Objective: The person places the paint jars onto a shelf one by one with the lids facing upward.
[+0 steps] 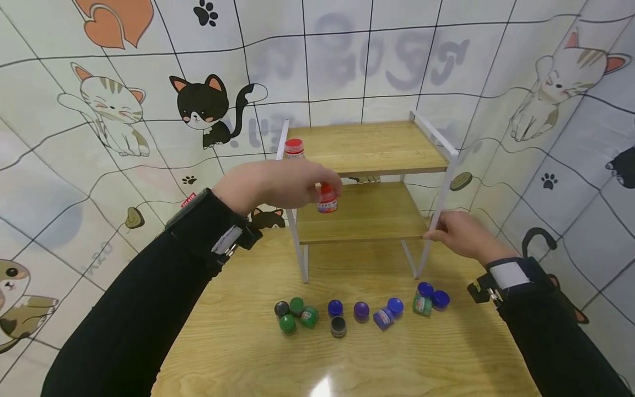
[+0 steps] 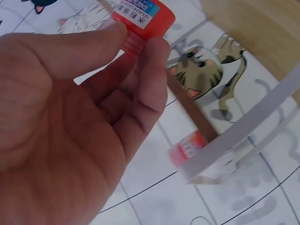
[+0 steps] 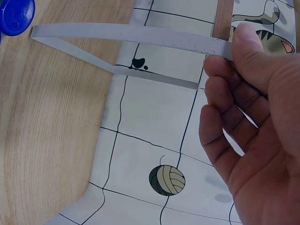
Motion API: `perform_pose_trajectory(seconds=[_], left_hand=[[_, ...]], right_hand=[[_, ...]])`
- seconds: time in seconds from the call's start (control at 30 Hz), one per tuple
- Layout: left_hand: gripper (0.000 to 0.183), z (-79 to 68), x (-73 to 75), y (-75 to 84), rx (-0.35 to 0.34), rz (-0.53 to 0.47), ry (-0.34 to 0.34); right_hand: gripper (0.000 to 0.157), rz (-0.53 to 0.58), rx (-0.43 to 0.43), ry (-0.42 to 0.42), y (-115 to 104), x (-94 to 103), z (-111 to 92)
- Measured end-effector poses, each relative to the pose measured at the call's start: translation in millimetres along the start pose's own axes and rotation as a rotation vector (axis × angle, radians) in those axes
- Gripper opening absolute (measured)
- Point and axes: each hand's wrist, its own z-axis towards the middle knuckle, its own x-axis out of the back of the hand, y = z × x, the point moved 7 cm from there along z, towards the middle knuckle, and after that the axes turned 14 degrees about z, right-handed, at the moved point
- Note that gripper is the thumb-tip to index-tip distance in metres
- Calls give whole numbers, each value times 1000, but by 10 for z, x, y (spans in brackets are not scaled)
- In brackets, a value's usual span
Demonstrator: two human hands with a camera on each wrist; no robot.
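Note:
My left hand pinches a small red paint jar by its cap, between thumb and fingertips. It hangs in front of the left part of a two-tier rack's lower wooden shelf. In the left wrist view the jar's printed label shows. A second red paint jar stands at the left end of the upper shelf. At the rack's right side, my right hand pinches the white metal frame by the lower shelf, thumb on one side and fingertips on the other.
On the wooden table before the rack lie several paint jars: green ones to the left, a purple one mid-row, blue ones to the right. A wall sheet with printed cats stands close behind the rack and at both sides.

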Motion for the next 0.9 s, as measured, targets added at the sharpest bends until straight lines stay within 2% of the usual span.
perform_pose_trajectory(seconds=[0.23,0.37,0.67,0.9], left_hand=[[37,12,283,-60,-31,10,105],[38,86,370,-148,-3,58,138],[50,245,391,-384,98,162,185],[53,303,374,-404,123,232,207]], right_hand=[[16,-2,-13,0,-6,-2,0],[16,-4,-17,6,-6,4,-6],[15,-5,-18,8,15,-8,3],[16,-6,-21,7,25,-2,2]])
